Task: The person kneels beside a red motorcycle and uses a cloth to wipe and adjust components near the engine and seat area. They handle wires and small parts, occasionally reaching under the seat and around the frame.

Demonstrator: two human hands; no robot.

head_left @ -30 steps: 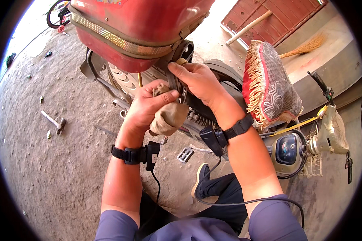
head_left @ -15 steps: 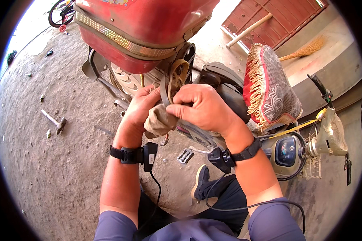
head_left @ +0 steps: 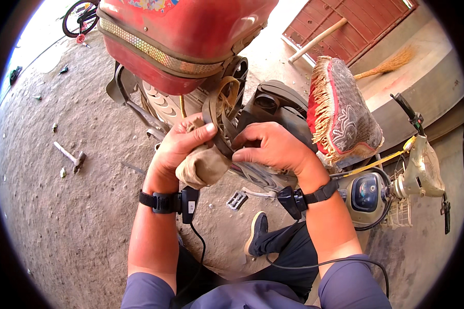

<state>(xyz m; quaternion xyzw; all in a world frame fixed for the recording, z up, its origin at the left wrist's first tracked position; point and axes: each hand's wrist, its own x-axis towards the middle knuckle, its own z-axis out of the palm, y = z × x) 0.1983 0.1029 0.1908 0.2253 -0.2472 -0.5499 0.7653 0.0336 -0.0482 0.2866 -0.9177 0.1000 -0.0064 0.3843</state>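
My left hand [head_left: 183,143] is closed around a bunched beige cloth [head_left: 203,166], its thumb pressed on a dark flat strap [head_left: 210,109]. The strap curves in a loop beneath the rear of a red box [head_left: 191,36]. At the lower bend of this loop, my right hand [head_left: 273,147] has its thumb and curled forefinger at the strap's edge, pinching it. The cloth hangs below the left fingers. Part of the strap is hidden behind the hands, and so are the left fingertips.
The box rides on a bike with a black seat [head_left: 281,95] and a pedal [head_left: 236,200]. A fringed cushion [head_left: 345,113] is to the right, near a scooter's handlebar [head_left: 420,167]. A hammer [head_left: 76,160] lies on the dirt floor at left; a broom [head_left: 392,63] rests farther back.
My left thumb has come over onto the strap, and the cloth shows more fully below it. My right hand has shifted a little right and down, away from the left.
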